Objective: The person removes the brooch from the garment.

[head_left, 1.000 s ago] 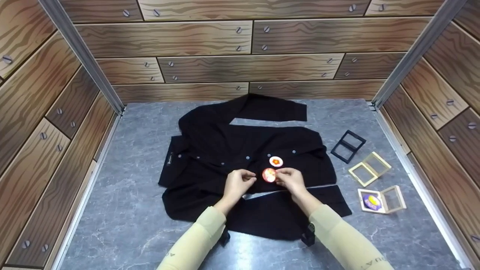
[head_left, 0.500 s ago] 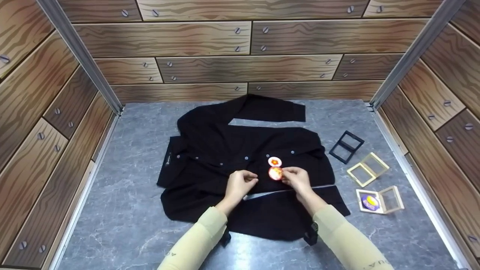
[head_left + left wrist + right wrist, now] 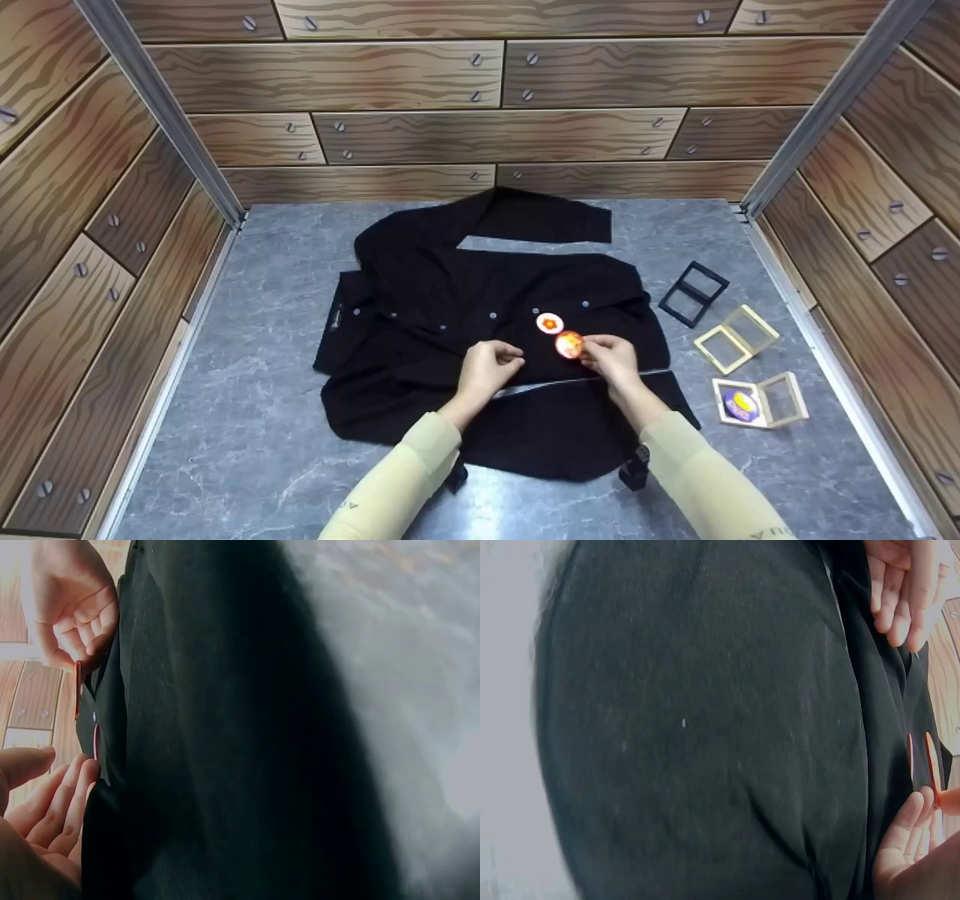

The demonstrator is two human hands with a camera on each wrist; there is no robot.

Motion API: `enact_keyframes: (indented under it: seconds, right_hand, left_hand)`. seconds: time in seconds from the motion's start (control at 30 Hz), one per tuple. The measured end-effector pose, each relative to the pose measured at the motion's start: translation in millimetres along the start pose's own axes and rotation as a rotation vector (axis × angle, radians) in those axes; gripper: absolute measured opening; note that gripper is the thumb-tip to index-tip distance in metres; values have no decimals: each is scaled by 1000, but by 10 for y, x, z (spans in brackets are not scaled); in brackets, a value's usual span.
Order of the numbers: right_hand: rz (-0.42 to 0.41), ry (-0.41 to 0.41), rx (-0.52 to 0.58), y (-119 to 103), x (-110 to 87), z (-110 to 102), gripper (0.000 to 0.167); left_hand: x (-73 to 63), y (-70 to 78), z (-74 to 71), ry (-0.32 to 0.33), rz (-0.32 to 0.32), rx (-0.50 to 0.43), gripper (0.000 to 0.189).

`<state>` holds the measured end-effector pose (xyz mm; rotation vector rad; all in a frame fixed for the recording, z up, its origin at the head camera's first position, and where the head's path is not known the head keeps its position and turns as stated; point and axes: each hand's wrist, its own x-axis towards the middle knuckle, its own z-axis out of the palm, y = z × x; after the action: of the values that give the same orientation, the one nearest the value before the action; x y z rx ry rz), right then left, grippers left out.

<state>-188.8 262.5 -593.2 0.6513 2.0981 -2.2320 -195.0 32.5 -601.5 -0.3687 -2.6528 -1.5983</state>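
Observation:
A black long-sleeved button-up shirt [image 3: 480, 277] lies spread on the grey floor in the head view. My right hand [image 3: 611, 361] pinches the edge of a round red-orange badge [image 3: 568, 345] over the shirt's lower front. Edge-on, that badge [image 3: 931, 765] looks like a thin disc between thumb and fingers in the right wrist view. A white badge with a red-orange flower [image 3: 550, 323] lies on the shirt just beyond it, near the buttons. To the left, my left hand [image 3: 486, 369] hovers low over the cloth, thumb apart from its loosely bent fingers [image 3: 56, 817], with nothing between them.
Right of the shirt lie a black hinged frame [image 3: 694, 294], a yellowish one [image 3: 736, 339] and a pale hinged case [image 3: 776, 420] with a purple-and-yellow round badge [image 3: 742, 405] inside. Wood-patterned walls [image 3: 405, 135] enclose the back and sides.
My right hand has moved rightward with the red-orange badge, from below-left of the flower badge to its lower right. My left hand has shifted slightly right.

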Motion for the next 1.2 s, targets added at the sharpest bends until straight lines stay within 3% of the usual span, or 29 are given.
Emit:
enact_keyframes:
  seconds: [0.77,1.2]
  right_hand:
    - [41,44,35,-23,25,-397,11]
    - [44,54,36,-14,16,-547,13]
  left_hand:
    - [-4,53,68,-28,22,-30,10]
    - [-14,50,189,-55,24,-65,14]
